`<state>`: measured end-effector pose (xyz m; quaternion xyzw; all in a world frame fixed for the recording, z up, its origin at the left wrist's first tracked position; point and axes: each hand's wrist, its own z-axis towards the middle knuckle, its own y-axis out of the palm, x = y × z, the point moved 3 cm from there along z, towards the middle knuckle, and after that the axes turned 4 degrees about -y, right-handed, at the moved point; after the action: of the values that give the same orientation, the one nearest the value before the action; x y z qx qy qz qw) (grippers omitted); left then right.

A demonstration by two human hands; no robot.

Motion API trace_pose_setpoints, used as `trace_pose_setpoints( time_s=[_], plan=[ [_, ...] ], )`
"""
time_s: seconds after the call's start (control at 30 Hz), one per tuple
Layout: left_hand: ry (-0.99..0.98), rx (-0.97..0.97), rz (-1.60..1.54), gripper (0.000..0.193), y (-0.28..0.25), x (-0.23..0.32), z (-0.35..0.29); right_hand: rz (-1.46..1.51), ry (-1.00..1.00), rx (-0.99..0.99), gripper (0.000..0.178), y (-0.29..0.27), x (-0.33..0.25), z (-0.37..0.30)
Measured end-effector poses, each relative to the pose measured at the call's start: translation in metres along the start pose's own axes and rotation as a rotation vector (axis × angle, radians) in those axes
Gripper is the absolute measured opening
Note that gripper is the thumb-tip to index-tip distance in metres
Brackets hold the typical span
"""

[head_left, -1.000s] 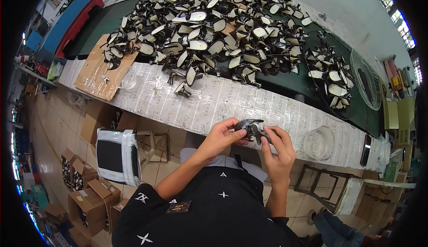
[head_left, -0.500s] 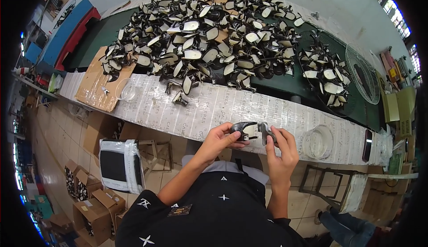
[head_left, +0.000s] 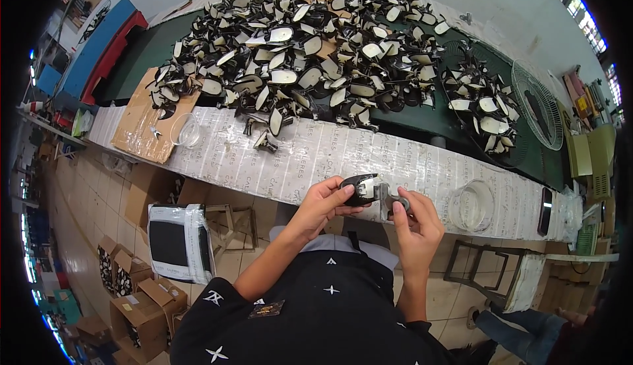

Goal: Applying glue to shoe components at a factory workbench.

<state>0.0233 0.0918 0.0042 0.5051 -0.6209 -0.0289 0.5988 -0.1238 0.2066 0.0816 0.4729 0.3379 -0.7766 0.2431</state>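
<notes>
Over the near edge of the wrapped bench, my left hand (head_left: 321, 205) is closed round a black, rounded shoe part (head_left: 359, 189) with a cream inner face. Just right of it, my right hand (head_left: 418, 218) pinches a small grey tool (head_left: 384, 201) with a flat, wide end and a rounded grip. The flat end meets the shoe part's cream side, or comes very close; I cannot tell which. Ahead of both hands lies a big pile of similar black and cream shoe parts (head_left: 283, 76).
A clear round tub (head_left: 472, 205) stands right of my hands, with a phone (head_left: 544, 212) beyond it. At left are cardboard (head_left: 136, 118) and another clear tub (head_left: 187, 131). A wire fan guard (head_left: 537, 106) stands back right. Stools flank me; a person's legs (head_left: 511, 329) show lower right.
The shoe part has turned in my left hand, showing more of its black outside. My right hand has brought the grey tool's flat end to the left, against or near the part.
</notes>
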Motion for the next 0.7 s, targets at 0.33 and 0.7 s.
trace_pose_setpoints(
  time_s=[0.33, 0.7],
  plan=[
    [0.008, 0.023, -0.024, 0.021, 0.0, -0.003, 0.002, -0.042, -0.063, -0.053, 0.024, 0.015, 0.0, -0.003],
    [-0.012, 0.036, -0.009, 0.028, 0.002, 0.0, 0.003, -0.268, -0.149, 0.051, 0.024, 0.0, 0.003, 0.001]
  ],
)
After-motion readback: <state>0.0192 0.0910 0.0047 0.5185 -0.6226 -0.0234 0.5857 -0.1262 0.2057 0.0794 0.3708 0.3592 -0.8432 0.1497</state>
